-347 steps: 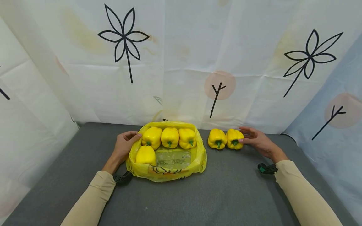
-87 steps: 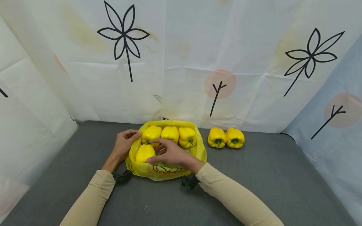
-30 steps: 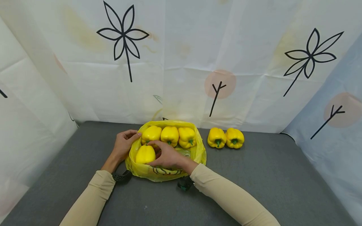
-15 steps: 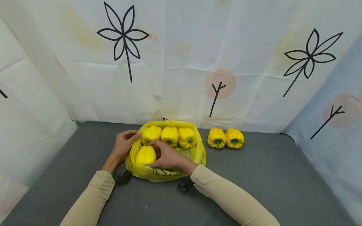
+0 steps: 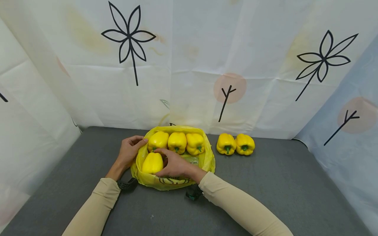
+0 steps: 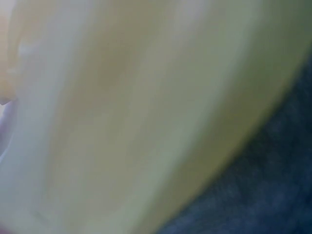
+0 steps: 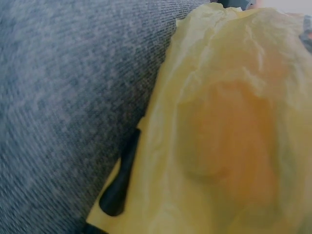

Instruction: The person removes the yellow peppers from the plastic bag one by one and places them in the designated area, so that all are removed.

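Note:
In the head view, a yellow plastic bag point(image 5: 208, 164) lies with its mouth spread wide. My left hand point(image 5: 127, 153) pinches its rim at the left. Inside the bag, my right hand point(image 5: 177, 165) holds the front-left yellow bell pepper point(image 5: 152, 163) between thumb and fingers, from its right side. Behind it, a row of three more bell peppers point(image 5: 177, 142) sits along the bag's back wall. Only the bag's blurred outside point(image 6: 136, 117) fills most of the left wrist view. The right wrist view shows the printed bag wall point(image 7: 234, 146), hiding the fingers.
Two yellow bell peppers point(image 5: 226, 144) stand side by side on the grey table point(image 5: 265, 183), just right of the bag. A white patterned curtain point(image 5: 192, 59) hangs behind the table's back edge. Each wrist wears a dark camera strap point(image 5: 127, 185).
My right hand has gone from the rightmost pepper outside to the front-left one in the bag. Over the last second that pepper has shifted slightly toward me. My left hand has stayed put.

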`<state>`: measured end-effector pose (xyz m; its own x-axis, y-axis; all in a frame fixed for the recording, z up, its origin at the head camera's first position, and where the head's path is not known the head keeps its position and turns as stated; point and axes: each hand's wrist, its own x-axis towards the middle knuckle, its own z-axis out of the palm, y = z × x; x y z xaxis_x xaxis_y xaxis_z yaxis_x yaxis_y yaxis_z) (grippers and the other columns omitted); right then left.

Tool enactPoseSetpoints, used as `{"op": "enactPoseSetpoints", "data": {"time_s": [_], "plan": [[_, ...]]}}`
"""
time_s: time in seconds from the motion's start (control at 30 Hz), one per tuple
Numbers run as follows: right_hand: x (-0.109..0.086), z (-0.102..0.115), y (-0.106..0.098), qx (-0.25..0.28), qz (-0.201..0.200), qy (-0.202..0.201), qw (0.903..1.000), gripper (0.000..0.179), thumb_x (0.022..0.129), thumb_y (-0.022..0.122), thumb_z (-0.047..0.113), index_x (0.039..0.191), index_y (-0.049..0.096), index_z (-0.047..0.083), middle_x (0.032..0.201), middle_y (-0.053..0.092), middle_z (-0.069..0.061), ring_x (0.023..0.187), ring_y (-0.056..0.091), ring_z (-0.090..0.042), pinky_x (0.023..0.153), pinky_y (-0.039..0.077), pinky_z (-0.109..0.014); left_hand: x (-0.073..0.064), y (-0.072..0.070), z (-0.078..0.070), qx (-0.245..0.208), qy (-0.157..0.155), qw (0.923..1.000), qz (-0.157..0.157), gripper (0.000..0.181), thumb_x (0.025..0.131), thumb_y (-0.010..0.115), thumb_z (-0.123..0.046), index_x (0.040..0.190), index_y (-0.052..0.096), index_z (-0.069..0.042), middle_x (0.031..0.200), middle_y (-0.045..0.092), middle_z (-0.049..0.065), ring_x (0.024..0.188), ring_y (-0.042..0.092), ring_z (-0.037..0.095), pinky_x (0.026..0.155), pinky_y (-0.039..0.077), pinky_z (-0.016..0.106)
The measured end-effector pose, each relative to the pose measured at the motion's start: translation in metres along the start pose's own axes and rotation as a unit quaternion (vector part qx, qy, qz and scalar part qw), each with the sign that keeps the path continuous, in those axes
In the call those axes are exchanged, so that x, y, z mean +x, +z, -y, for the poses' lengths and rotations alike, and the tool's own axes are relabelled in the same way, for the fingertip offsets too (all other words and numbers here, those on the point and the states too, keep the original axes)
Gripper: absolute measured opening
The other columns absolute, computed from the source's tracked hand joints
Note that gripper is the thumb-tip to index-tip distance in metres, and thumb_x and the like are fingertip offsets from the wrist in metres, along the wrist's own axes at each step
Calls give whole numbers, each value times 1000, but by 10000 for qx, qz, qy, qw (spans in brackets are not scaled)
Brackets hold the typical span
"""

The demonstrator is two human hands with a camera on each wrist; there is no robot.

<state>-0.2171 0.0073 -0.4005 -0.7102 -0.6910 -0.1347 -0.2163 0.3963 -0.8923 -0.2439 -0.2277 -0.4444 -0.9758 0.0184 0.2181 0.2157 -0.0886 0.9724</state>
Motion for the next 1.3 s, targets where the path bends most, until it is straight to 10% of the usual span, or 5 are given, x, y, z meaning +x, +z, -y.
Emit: {"op": "enactPoseSetpoints", "data": {"time_s": [1.3], "plan": [[-23, 15, -28, 469, -391, -317, 9976, 85, 79, 88, 17, 151, 42, 14, 131, 54, -3, 108, 61, -17, 87, 56, -32, 2, 0, 1, 235, -38, 9997, -89, 35, 100, 67, -13, 113, 62, 19, 91, 70, -2, 80, 69, 12, 70, 60, 24]]}}
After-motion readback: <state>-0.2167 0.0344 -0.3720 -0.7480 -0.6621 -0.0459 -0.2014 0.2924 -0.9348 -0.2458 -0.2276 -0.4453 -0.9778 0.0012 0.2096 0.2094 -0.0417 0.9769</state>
